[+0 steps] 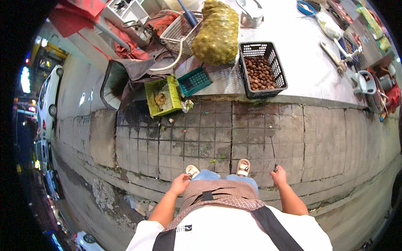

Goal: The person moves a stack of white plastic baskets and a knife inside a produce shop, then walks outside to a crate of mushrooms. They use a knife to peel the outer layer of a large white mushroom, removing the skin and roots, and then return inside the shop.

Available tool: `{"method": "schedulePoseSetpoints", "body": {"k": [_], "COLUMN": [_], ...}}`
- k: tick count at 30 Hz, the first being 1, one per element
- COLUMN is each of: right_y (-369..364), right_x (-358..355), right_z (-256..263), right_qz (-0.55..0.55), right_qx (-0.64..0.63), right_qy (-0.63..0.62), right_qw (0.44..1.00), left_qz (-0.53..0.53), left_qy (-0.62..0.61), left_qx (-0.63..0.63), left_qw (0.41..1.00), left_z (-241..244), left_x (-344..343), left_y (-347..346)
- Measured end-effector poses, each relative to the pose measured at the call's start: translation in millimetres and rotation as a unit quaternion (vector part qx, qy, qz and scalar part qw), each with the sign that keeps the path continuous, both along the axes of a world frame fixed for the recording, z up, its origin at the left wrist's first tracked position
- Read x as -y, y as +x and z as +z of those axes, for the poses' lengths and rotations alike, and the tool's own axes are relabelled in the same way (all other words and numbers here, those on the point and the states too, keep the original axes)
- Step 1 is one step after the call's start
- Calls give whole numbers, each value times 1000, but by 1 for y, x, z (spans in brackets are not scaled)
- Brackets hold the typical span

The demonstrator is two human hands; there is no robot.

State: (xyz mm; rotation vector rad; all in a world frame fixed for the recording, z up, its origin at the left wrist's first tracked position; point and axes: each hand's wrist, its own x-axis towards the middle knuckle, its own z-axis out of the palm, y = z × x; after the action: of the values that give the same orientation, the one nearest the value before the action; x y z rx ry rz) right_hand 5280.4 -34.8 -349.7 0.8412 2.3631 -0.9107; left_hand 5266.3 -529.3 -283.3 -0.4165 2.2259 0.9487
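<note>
My right hand (pixel 279 176), out over the pavement, is closed round the handle of a slim metal tool (pixel 273 150) like a long screwdriver. Its shaft points ahead. Beside my left thigh, my left hand (pixel 180 184) has curled fingers near the brown checked apron (pixel 220 188); whether it pinches something small I cannot tell. Ahead, on the raised pale floor, a black plastic crate (pixel 263 93) holds small round brown nuts or tubers (pixel 259 72). To its left, a bulging yellow mesh sack (pixel 216 34) stands full of roundish produce.
Left of the sack are a yellow-green crate (pixel 166 110), a teal basket (pixel 194 81) and a white crate (pixel 176 31) with a pale hose (pixel 179 56). A step edge (pixel 314 100) borders the tiled pavement. Plastic stools (pixel 364 83) stand right; parked cars (pixel 47 103) line the left.
</note>
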Motion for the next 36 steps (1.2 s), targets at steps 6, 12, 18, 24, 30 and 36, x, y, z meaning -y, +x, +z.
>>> {"method": "schedulePoseSetpoints", "body": {"k": [6, 12, 18, 24, 30, 36], "right_y": [-62, -187, -275, -385, -502, -585], "right_x": [90, 293, 475, 604, 673, 734], "right_z": [-35, 19, -1, -12, -162, -346], "right_qz": [122, 210, 160, 380, 448, 505], "right_qx": [-33, -21, 39, -98, -169, -193], "right_qy": [-57, -145, -312, -189, -264, -258], "right_qw": [990, 967, 935, 900, 837, 801], "left_qz": [120, 218, 316, 419, 440, 356], "left_qy": [-67, -41, -82, -13, 162, 318], "left_qx": [9, 14, -28, -93, -116, -128], "left_qw": [990, 975, 945, 903, 875, 869], "left_z": [-17, -80, -95, -70, -185, -325], "left_x": [97, 232, 390, 444, 410, 365], "left_y": [29, 83, -12, -120, -250, -363]}}
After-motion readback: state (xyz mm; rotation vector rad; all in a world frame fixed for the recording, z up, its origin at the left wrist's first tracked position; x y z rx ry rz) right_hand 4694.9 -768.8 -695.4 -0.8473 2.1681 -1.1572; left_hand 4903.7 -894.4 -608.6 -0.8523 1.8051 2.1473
